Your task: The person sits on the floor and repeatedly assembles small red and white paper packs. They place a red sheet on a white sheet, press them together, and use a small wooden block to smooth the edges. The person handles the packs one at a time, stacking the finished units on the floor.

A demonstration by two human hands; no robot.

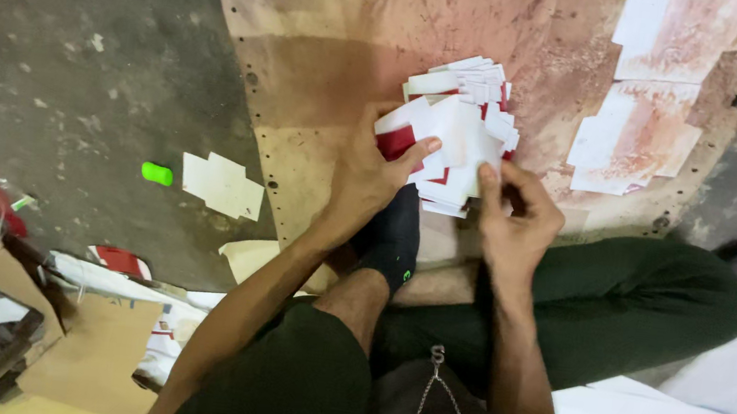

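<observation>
Left hand (370, 175) clamps the near-left edge of a fanned stack of red-and-white die-cut card blanks (453, 129), thumb on top. Right hand (515, 216) pinches the near-right edge, index fingertip on the top sheet. Stack rests on a stained board (331, 46), just past the black-socked foot (395, 238). Looks light, thin, flexible; sheets likely slide on each other, so grip both edges, press down. Flat printed sheets (641, 127) lie right of the grip; one loose white blank (223, 185) lies left, green cap (157, 174) beside it.

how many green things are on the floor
1: a small bright green object lies on the dark floor, left of a flat white cutout. Clutter at lower left may hide others.
</observation>
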